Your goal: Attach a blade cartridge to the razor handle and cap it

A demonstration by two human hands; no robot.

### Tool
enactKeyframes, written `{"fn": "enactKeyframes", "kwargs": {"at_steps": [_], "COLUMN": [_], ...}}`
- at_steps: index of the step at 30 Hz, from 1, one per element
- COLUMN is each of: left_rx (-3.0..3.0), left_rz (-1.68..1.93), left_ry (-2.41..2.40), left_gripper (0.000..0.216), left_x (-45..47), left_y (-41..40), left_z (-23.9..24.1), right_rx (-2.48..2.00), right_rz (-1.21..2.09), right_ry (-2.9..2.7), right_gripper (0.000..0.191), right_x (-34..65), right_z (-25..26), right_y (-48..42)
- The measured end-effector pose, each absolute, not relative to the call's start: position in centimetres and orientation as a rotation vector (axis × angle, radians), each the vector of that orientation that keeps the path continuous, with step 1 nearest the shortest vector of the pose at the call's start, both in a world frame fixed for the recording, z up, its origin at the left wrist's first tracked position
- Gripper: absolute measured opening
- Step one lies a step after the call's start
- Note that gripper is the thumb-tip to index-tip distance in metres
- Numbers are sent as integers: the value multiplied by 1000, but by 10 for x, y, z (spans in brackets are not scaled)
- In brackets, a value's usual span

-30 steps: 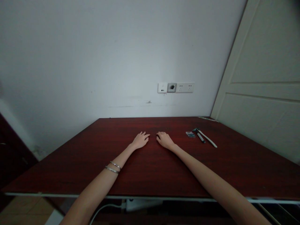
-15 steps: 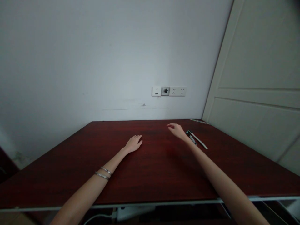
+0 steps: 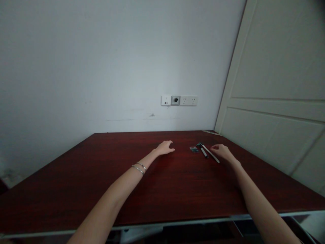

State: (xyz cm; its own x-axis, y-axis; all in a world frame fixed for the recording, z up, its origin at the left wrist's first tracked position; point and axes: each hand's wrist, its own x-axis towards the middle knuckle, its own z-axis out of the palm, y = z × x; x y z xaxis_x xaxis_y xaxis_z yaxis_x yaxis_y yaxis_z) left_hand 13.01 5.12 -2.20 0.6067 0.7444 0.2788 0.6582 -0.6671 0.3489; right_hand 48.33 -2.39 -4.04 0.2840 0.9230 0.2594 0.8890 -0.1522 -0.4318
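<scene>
1. Right hand [image 3: 223,151], fingers open, reaches the slim white-handled razor [image 3: 210,153] lying on the dark red wooden surface [image 3: 162,189]; a careless touch could knock it away.
2. Left hand [image 3: 165,148] rests flat, fingers open, near the small blade pack [image 3: 194,149]; a sweep might scatter it.

On the table [image 3: 162,189], a small packet [image 3: 194,149] lies left of two pens [image 3: 208,153] (side by side), sockets [image 3: 179,100] on the wall behind.

Both forearms are bare, with no sleeves in view. Two thin silver bangles [image 3: 139,167] circle the left wrist, below the left hand [image 3: 165,148]. The right hand [image 3: 223,152] wears nothing visible.
</scene>
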Motion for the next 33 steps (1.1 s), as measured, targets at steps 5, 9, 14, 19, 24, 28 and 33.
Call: {"fn": "enactKeyframes", "kwargs": {"at_steps": [5,9,14,19,24,28,33], "left_rx": [2683,2686,2684,2656,2595,2559,2528], "left_rz": [464,488,449,465,520,566,627], "left_ry": [1041,977,1028,1085,1092,1076,1046], "left_gripper": [65,64,56,54,56,54,58], "left_x": [195,234,262,266,263,263,259], "left_y": [50,47,42,39,42,43,43], "left_z": [-21,-23,-24,-30,-39,-44,-41], "right_rx": [-2101,-2092,-2124,-2141,-2130,-2141,-2156], "right_rz": [139,167,213,207,212,186,117], "right_ry": [-1691,-1680,-1673,-1661,-1659,-1663,-1652], "right_gripper": [37,40,36,38,39,41,46], "right_x": [478,475,477,482,482,479,475], "right_z": [-38,-34,-32,-36,-38,-36,-32], "right_y": [-26,-32,-34,-32,-32,-33,-37]}}
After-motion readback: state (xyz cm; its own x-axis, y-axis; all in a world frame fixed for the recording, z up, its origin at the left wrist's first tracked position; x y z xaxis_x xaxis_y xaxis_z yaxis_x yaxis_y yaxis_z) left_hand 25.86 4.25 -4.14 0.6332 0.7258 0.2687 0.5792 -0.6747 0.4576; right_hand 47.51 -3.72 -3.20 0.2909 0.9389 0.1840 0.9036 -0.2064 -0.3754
